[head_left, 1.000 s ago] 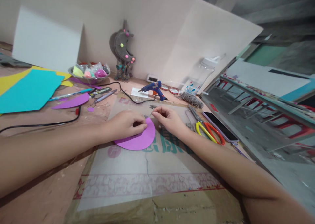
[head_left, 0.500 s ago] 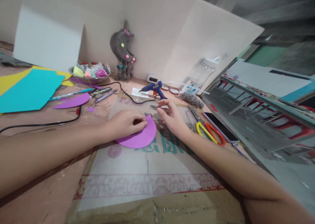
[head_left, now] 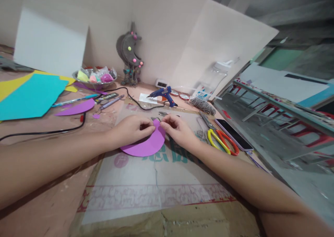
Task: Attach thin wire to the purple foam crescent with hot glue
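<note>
A rounded purple foam or paper piece (head_left: 146, 145) lies over the printed board (head_left: 125, 195) in front of me. My left hand (head_left: 137, 127) pinches its upper edge, fingers closed. From the other side, my right hand (head_left: 174, 125) has thumb and finger closed at the upper right edge of the same piece. Something small and grey shows behind the fingertips; I cannot make out what it is. Just beyond my hands lies a thin metal tool (head_left: 167, 114), perhaps tweezers. A blue glue gun (head_left: 163, 94) rests farther back on a white slip.
To the right are scissors (head_left: 219, 138) with yellow and orange handles, a phone (head_left: 235, 134) and grey yarn (head_left: 203, 105). Turquoise sheets (head_left: 31, 96), pens and a bowl (head_left: 95, 82) of clay packets stand left. A black cord (head_left: 127, 91) crosses the table. A grey moon ornament (head_left: 130, 49) leans at the wall.
My right hand has moved left and down, from beside the purple piece to its upper right edge, its fingers closing there. My left hand keeps its pinch nearly in place.
</note>
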`<act>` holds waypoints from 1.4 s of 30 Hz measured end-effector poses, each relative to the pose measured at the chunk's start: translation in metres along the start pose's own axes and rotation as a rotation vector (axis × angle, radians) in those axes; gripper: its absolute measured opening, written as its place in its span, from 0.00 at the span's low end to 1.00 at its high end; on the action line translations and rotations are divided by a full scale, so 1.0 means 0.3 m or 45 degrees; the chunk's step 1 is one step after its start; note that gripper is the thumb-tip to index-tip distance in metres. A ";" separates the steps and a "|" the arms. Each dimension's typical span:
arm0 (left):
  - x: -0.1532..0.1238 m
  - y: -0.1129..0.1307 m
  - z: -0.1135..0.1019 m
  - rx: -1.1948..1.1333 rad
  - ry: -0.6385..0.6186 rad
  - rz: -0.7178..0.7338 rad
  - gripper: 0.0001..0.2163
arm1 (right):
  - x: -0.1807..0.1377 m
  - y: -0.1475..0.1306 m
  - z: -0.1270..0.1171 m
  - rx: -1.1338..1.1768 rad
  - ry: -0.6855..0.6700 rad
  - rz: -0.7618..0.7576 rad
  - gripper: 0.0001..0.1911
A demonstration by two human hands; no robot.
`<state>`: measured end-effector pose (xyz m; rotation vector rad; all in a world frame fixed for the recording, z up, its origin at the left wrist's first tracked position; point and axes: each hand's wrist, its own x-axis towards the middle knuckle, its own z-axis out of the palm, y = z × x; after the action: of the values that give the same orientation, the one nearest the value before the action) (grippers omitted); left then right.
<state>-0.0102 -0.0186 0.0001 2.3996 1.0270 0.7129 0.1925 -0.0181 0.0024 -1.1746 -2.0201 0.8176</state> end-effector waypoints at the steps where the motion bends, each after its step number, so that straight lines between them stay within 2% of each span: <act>1: 0.000 0.001 0.000 -0.002 -0.008 0.006 0.14 | 0.000 0.000 0.000 0.023 -0.028 0.021 0.11; 4: 0.002 0.005 -0.003 -0.043 -0.039 0.008 0.14 | -0.001 -0.004 0.001 0.098 -0.075 0.076 0.12; 7: 0.004 0.001 -0.007 -0.153 -0.043 -0.041 0.16 | -0.003 -0.006 0.001 0.089 -0.049 0.042 0.12; 11: 0.010 -0.014 -0.011 -0.271 0.082 -0.164 0.18 | -0.004 -0.005 -0.003 0.055 -0.016 -0.016 0.11; 14: 0.012 -0.015 -0.012 -0.295 0.217 -0.210 0.14 | -0.003 -0.004 -0.004 0.037 -0.027 -0.017 0.11; 16: 0.011 -0.007 -0.014 -0.296 0.251 -0.215 0.12 | -0.003 -0.004 -0.004 0.014 -0.032 -0.015 0.12; 28: 0.011 0.012 -0.027 -0.243 0.177 -0.184 0.11 | -0.004 -0.010 -0.004 -0.071 -0.042 -0.056 0.11; 32: 0.011 0.009 -0.024 -0.296 0.143 -0.199 0.12 | -0.007 -0.003 -0.011 -0.060 0.089 -0.101 0.10; 34: 0.011 0.007 -0.022 -0.315 0.119 -0.192 0.12 | -0.010 0.000 -0.014 -0.007 0.095 -0.078 0.12; 42: 0.014 -0.011 -0.010 -0.363 0.000 -0.110 0.11 | -0.004 -0.001 0.000 0.400 -0.093 -0.019 0.11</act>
<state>-0.0114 -0.0128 0.0017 2.0992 0.9521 0.7719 0.1927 -0.0192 0.0022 -0.9614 -1.8690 1.1368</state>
